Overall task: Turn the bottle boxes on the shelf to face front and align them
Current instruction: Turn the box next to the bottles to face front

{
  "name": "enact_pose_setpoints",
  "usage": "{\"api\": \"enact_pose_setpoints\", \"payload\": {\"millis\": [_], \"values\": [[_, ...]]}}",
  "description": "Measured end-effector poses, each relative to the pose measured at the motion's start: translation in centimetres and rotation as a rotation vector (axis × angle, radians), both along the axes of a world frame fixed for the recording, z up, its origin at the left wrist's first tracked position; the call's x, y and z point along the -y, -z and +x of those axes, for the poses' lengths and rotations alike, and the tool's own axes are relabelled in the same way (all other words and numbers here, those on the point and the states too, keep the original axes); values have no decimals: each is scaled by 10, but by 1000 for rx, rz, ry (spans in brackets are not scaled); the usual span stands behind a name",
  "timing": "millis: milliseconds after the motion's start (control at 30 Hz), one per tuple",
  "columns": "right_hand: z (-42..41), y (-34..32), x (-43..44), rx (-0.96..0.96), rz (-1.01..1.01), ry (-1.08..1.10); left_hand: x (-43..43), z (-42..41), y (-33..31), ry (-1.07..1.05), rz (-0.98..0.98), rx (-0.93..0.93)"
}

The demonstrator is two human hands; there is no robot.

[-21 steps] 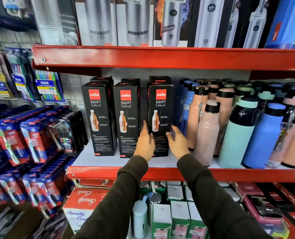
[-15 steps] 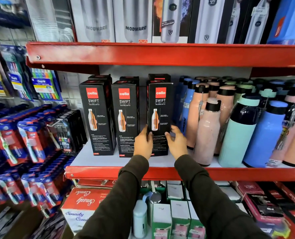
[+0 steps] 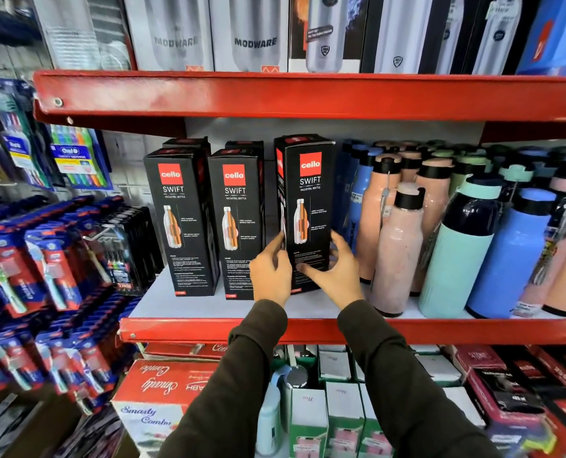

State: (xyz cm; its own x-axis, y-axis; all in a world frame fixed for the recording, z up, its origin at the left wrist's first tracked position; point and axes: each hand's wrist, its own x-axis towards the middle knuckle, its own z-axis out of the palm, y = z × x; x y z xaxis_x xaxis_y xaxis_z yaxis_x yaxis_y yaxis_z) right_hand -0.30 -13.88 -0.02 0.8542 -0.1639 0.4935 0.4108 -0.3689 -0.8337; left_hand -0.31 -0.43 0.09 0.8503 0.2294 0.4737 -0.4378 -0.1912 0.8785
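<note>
Three black Cello Swift bottle boxes stand on the white shelf board [image 3: 311, 307]. The left box [image 3: 180, 219] and the middle box [image 3: 237, 219] face front, side by side. The right box [image 3: 308, 206] is raised a little and turned slightly, so its left side panel shows. My left hand [image 3: 270, 271] grips its lower left edge and my right hand [image 3: 336, 271] wraps its lower right side. More black boxes stand behind the front row, mostly hidden.
Loose peach, blue and mint bottles [image 3: 397, 246] crowd the shelf right of the held box. The red shelf lip [image 3: 341, 330] runs below my wrists. Toothbrush packs [image 3: 43, 259] hang at left. Boxed steel bottles [image 3: 255, 34] fill the upper shelf.
Both hands closed on the right box, which has lifted and twisted so its left side shows. The view has moved closer to the shelf.
</note>
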Motion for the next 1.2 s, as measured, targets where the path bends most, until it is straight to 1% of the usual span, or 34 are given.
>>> {"api": "enact_pose_setpoints", "payload": {"millis": [100,233,300,433,567,700,867,1033,1200], "values": [[0,-5,-2,33,-28,13,4,-3,2,-9,-78,37],[1,-7,0,49,-16,71,6,-5,7,-15,-70,67],[2,-8,4,29,12,64,7,-6,6,-27,-39,94],[0,-12,15,-2,18,2,7,-2,6,-103,107,198],[0,-15,23,-70,-8,-71,5,7,7,-100,158,151],[2,-13,25,-116,-7,-161,4,12,8,67,85,27],[7,-8,23,-128,-6,-237,6,9,8,80,27,52],[13,-6,21,-136,-68,-231,13,11,12,48,-6,57],[17,-4,17,-151,-128,-204,16,17,21,35,15,41]]}}
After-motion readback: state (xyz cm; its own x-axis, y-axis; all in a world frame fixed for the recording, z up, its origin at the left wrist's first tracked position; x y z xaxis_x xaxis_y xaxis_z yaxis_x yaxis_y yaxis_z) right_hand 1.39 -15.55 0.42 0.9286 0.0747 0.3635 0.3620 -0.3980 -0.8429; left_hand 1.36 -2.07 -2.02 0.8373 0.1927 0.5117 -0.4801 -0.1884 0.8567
